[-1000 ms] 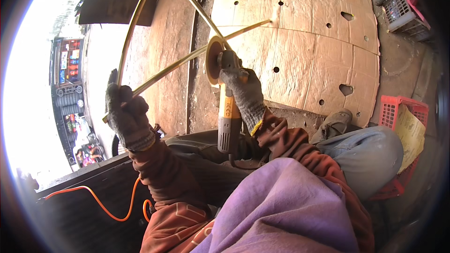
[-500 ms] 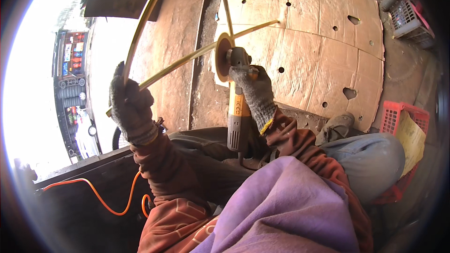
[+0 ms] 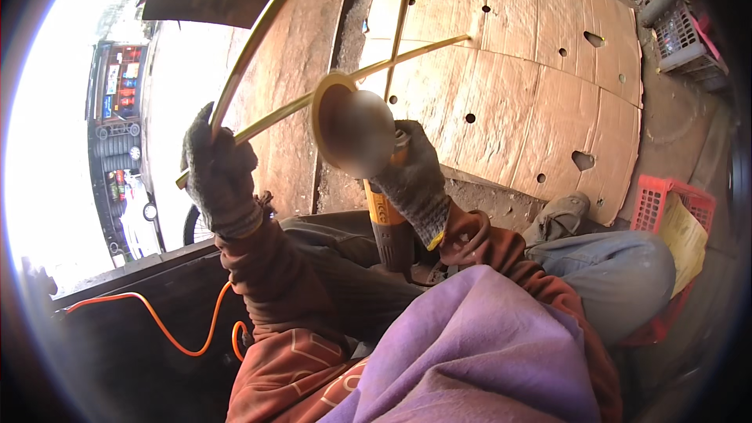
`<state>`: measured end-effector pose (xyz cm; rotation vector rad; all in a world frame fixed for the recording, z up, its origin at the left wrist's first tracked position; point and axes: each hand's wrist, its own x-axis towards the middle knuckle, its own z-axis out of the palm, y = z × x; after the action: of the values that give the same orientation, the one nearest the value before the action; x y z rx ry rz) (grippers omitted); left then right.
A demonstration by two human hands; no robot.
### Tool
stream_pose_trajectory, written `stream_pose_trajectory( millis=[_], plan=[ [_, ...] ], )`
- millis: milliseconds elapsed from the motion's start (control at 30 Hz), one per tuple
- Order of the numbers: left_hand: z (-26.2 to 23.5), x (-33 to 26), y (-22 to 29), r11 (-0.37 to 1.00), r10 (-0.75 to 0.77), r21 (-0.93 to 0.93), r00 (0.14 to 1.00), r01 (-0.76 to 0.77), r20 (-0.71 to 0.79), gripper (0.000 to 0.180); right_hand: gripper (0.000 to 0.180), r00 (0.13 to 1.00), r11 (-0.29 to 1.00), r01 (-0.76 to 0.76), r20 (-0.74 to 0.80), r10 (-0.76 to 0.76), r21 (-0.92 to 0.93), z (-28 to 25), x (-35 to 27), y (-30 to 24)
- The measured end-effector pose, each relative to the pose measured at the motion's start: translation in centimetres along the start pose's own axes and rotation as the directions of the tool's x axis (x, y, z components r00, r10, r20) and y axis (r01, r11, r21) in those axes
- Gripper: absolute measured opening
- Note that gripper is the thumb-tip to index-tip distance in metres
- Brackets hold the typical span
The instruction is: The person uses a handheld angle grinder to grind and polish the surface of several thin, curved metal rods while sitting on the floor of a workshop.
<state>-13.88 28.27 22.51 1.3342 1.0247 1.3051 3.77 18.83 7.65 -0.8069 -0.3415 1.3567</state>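
My left hand [image 3: 222, 176], in a grey knitted glove, is closed around the near end of a gold-coloured metal tube frame [image 3: 276, 115]. One bar curves up past the top of the view, and another slants to the right over the cardboard. In a similar glove, my right hand [image 3: 415, 180] grips the head end of a yellow and grey angle grinder [image 3: 381, 207]. Its round disc [image 3: 320, 113] is tilted beside the slanting bar; I cannot tell if they touch. A blurred patch covers part of the disc and the grinder's head. The grinder's rear end points toward my lap.
A flattened cardboard sheet [image 3: 509, 102] with holes lies on the ground ahead. A red plastic crate [image 3: 652, 204] stands at the right by my knee, and grey crates [image 3: 689, 39] are farther back. An orange cable [image 3: 157, 317] runs over the dark surface at my left.
My right hand has brought the grinder left and nearer to me, and its disc now faces more toward me. The upper bars of the frame have shifted right. My left hand keeps its hold.
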Motion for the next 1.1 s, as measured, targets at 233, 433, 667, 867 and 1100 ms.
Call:
stream_pose_trajectory(
  millis=[233, 433, 667, 867, 1100],
  plan=[
    [0.8, 0.0, 0.1, 0.996, -0.030, 0.076, 0.993, 0.039, -0.114, 0.038, 0.053, 0.974, 0.966, -0.212, -0.113, 0.197, -0.146, -2.7, 1.9, -0.4],
    [0.6, -0.1, 0.1, 0.996, -0.011, 0.089, 0.991, 0.023, -0.132, 0.038, 0.057, 0.983, 0.989, -0.149, 0.106, 0.149, -0.009, -0.4, -0.2, -1.1],
    [-0.3, -0.2, -0.3, 0.994, 0.017, 0.113, 0.996, -0.007, -0.091, 0.041, 0.053, 0.998, 0.999, -0.022, 0.062, 0.024, -0.035, -1.6, 0.9, 0.5],
    [-0.5, 0.0, -0.1, 0.995, 0.028, 0.095, 0.999, -0.024, -0.041, 0.042, 0.048, 0.969, 0.971, -0.199, -0.174, 0.175, -0.130, -4.0, 3.4, -0.4],
    [-1.6, 0.0, -0.3, 0.996, 0.014, 0.092, 0.996, -0.022, 0.089, 0.041, 0.061, 0.985, 0.992, -0.122, 0.120, 0.120, 0.008, -1.0, 0.1, -1.4]
  ],
)
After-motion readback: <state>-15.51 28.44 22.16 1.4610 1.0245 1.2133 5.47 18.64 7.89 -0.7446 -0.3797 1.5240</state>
